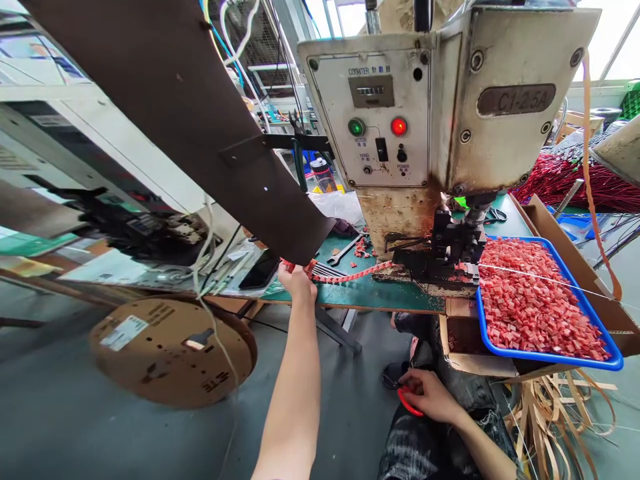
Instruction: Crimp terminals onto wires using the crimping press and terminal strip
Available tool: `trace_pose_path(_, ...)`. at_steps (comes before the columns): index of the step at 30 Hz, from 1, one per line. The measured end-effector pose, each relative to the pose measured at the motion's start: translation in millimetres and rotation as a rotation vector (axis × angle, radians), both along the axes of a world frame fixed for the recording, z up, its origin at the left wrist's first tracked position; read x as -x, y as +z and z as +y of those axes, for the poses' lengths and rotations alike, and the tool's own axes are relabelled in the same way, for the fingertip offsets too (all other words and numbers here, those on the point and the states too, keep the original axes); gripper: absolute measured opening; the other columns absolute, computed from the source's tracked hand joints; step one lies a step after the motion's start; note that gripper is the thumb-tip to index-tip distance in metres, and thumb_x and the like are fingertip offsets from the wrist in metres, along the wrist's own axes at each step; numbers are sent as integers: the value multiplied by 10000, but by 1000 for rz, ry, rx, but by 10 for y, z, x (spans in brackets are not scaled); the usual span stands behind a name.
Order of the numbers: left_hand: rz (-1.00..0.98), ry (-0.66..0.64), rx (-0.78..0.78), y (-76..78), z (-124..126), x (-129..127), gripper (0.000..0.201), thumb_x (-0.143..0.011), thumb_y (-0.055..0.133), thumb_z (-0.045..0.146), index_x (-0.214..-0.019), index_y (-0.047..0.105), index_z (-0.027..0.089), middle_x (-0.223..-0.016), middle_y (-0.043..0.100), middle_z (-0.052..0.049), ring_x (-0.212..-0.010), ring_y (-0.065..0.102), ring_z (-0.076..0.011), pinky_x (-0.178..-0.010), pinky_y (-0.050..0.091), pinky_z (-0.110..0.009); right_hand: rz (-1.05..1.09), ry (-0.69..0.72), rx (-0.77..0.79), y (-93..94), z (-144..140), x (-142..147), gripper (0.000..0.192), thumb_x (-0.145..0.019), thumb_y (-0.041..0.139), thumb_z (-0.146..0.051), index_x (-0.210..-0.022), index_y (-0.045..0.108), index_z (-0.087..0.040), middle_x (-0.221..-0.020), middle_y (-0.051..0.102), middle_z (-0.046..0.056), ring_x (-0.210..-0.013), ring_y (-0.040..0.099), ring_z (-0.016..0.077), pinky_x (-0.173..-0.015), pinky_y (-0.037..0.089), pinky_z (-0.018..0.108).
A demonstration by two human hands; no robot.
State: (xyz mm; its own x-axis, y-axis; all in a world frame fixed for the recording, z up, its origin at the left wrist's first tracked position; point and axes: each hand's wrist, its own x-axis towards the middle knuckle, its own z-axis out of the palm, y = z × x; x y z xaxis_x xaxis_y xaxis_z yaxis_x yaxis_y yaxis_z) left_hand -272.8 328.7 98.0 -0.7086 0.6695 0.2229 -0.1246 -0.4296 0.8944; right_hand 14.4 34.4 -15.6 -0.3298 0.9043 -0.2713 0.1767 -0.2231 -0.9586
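My left hand (299,281) is closed on the end of a red-and-white segmented strip (353,275), just under the lower edge of a dark curved sheet (295,213). From there the strip runs right to the black press tooling (440,257) of a crimping-type machine (367,113). Lower down, over my lap, my right hand (430,397) is closed around red-handled scissors (411,404); one red loop shows, and the blades are hard to make out. Right of the tooling, a blue tray (550,360) is heaped with small red pieces (535,293).
A cardboard box (565,233) surrounds the tray. A wrench (345,250) and a phone (259,270) lie on the green bench (370,297). A large cardboard reel (170,353) stands below the left machine. Tan paper strips (550,413) hang at lower right.
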Motion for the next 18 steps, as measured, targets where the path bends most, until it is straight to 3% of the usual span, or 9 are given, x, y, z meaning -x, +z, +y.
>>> trace_pose_path(7,8,-9,10,-21,-7,5,192,-664,575,170,-808,457,218,-722,570,42,-573,581,-88,-582,498,-198,-5,-5,0,8,-5,-5,265,-786,680,-208,-1034,752,-154,-719,620,-6,-654,541,129,-612,395,238)
trace_pose_path(18,-11,2,-4,-33,7,19,173,-680,574,156,-826,490,200,-771,577,34,-590,569,-73,-616,520,-195,-21,-6,7,-4,-2,-2,289,-775,678,-179,-1052,753,-148,-732,626,-6,-673,553,135,-626,396,244)
